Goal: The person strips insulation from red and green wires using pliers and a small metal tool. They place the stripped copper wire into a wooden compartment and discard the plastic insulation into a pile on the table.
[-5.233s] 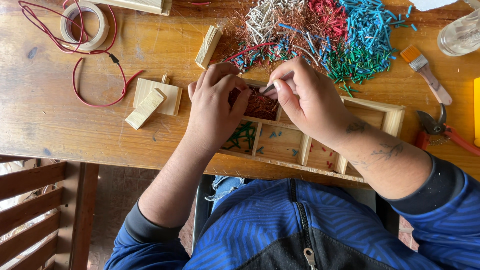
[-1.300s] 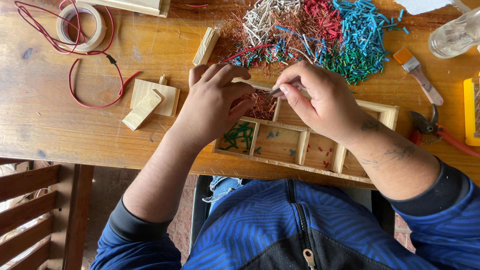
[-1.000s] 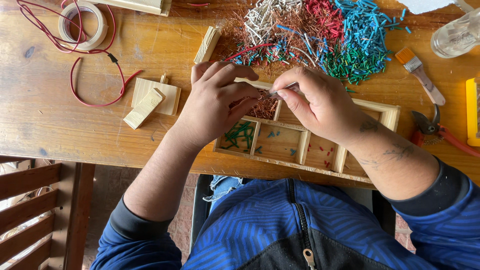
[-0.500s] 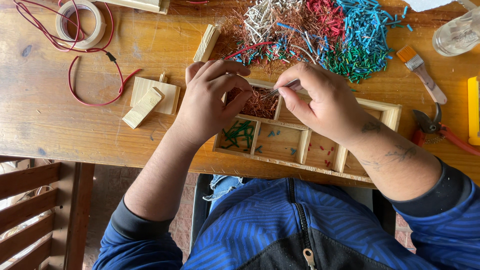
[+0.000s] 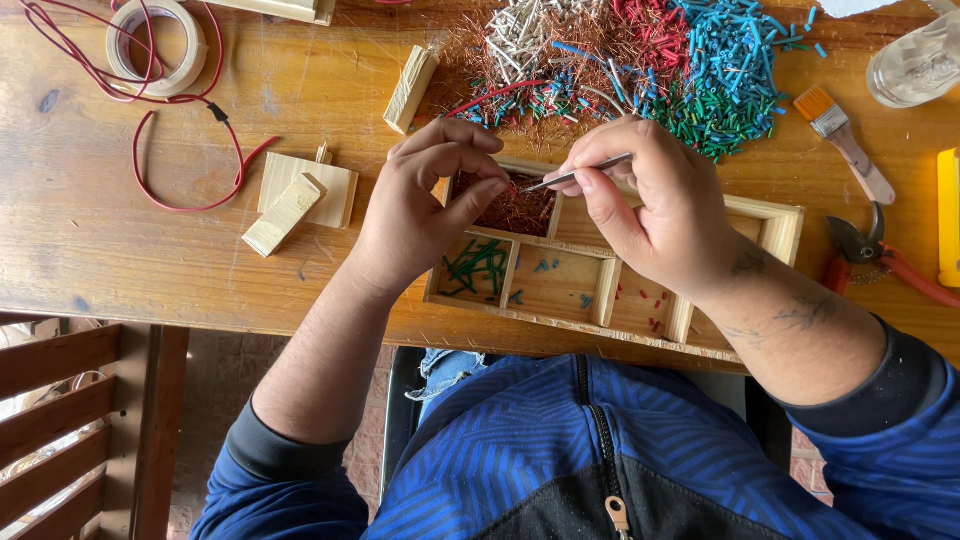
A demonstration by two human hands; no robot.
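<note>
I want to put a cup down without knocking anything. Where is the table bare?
Bare wood lies left of the wooden blocks, below the red wire, down to the table edge. It is crowded at the top right around the pile of wire bits, the brush and the pliers, and around the tray under both hands.

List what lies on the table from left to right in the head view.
Tape roll → red wire → wood blocks → left hand → right hand → brush → pliers → yellow object.
</note>
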